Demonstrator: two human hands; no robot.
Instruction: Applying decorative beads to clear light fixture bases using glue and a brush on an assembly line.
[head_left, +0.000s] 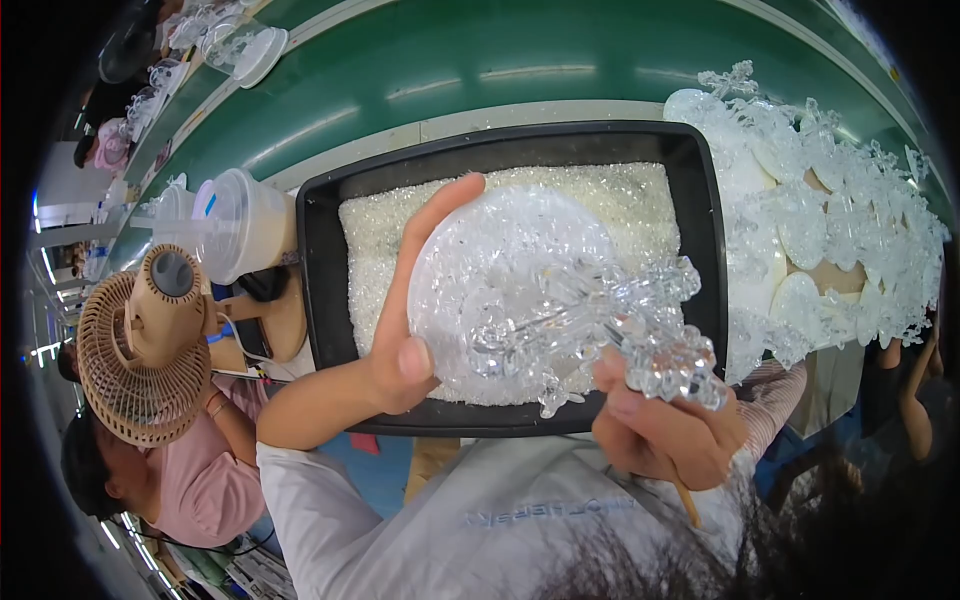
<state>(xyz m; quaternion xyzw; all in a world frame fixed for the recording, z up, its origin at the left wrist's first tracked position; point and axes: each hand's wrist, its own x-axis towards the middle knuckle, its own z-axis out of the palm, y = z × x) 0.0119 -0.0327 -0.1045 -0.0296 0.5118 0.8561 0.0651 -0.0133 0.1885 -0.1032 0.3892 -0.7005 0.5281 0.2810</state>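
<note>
two hands on clear dome (pixel 500 290), left hand (pixel 405 340) grip closed around rim, right hand (pixel 665 430) clutching snowflake piece (pixel 660 340), fingers half hidden

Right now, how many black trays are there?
1. The black tray sits on the bench by the green belt, under the left hand and right hand, holding clear beads. Others may be hidden.

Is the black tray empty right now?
No, the black tray holds a bed of small clear granules, and the left hand holds a clear dome above it.
</note>
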